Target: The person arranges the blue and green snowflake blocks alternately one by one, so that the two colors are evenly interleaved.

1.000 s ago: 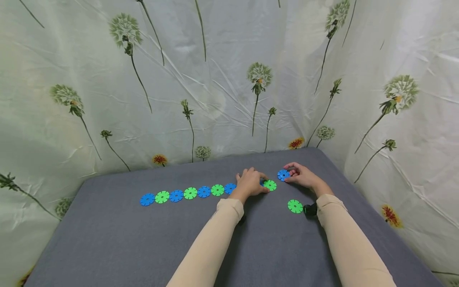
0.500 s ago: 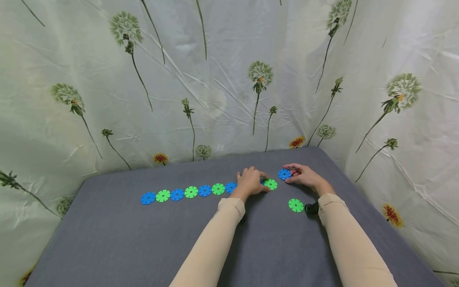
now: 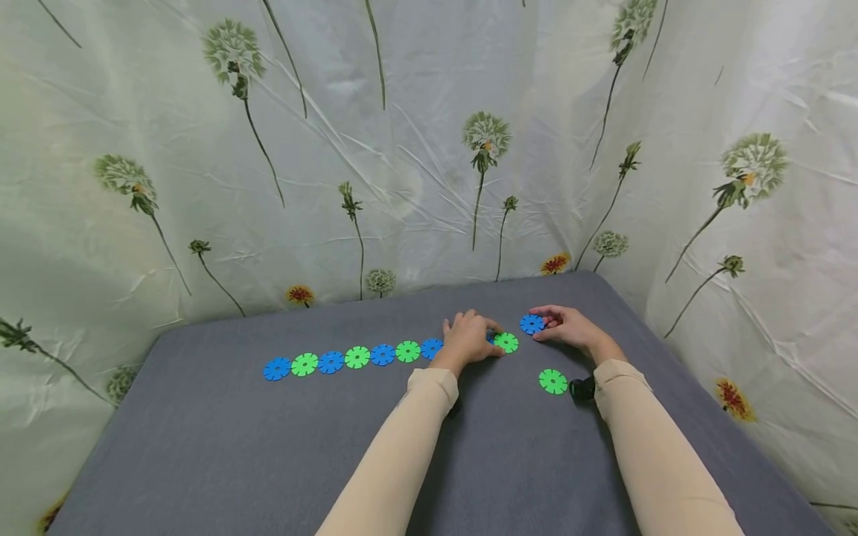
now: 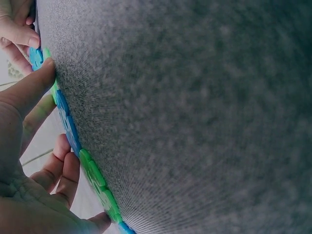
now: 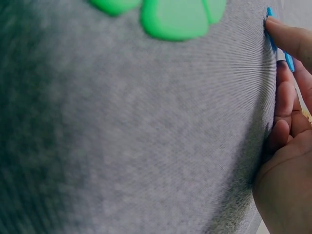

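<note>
A row of alternating blue and green notched plastic discs lies across the grey table, starting from a blue disc (image 3: 277, 368) at the left. My left hand (image 3: 465, 344) covers part of this row. Its thumb (image 4: 36, 87) and a finger pinch the green disc (image 3: 506, 342) at the row's right end, and other fingers touch discs further along. My right hand (image 3: 571, 330) holds a blue disc (image 3: 532, 324) between thumb and fingers, beside that green one; whether their edges touch is hard to tell. A loose green disc (image 3: 553, 382) lies nearer me, left of the right wrist.
The grey cloth-covered table (image 3: 221, 447) reaches back to a pale curtain (image 3: 415, 149) printed with dandelions, which also hangs along the right side. A black wrist device (image 3: 582, 389) sits under the right cuff, close to the loose green disc.
</note>
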The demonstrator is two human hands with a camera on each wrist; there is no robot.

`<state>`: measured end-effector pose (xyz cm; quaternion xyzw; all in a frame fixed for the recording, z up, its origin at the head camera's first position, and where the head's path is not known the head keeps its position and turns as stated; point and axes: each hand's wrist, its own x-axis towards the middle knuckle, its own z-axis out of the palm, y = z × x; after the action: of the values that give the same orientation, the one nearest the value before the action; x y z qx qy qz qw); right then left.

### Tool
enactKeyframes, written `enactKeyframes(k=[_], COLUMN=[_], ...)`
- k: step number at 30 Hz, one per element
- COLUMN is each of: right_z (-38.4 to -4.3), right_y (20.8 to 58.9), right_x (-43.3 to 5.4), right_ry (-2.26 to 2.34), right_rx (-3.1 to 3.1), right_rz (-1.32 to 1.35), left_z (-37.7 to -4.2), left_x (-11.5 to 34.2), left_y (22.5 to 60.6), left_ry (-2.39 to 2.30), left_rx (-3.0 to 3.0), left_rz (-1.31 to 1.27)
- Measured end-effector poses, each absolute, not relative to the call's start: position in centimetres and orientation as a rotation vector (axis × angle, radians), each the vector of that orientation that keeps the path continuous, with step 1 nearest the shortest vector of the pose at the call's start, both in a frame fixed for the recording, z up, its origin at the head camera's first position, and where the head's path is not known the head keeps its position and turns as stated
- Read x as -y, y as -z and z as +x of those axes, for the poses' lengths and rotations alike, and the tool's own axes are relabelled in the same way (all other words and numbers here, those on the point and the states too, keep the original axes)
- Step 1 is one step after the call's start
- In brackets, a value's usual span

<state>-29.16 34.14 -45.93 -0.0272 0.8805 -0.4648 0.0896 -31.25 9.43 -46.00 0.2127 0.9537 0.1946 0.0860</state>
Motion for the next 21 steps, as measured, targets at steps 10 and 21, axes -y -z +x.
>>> enactKeyframes(k=[10, 21], right_z=[-28.92, -28.96], right_y=[46.07, 46.14], right_x=[-34.31, -34.2], right_ry=[1.364, 1.305], right_rx=[-2.636, -2.666], right_rz=[-0.066, -0.07], left_z=[-30.77, -30.81], left_x=[-9.36, -9.14], left_y=[45.52, 45.59], left_ry=[-0.555, -0.555], left_rx=[-2.846, -2.855], left_rz=[0.637, 0.636])
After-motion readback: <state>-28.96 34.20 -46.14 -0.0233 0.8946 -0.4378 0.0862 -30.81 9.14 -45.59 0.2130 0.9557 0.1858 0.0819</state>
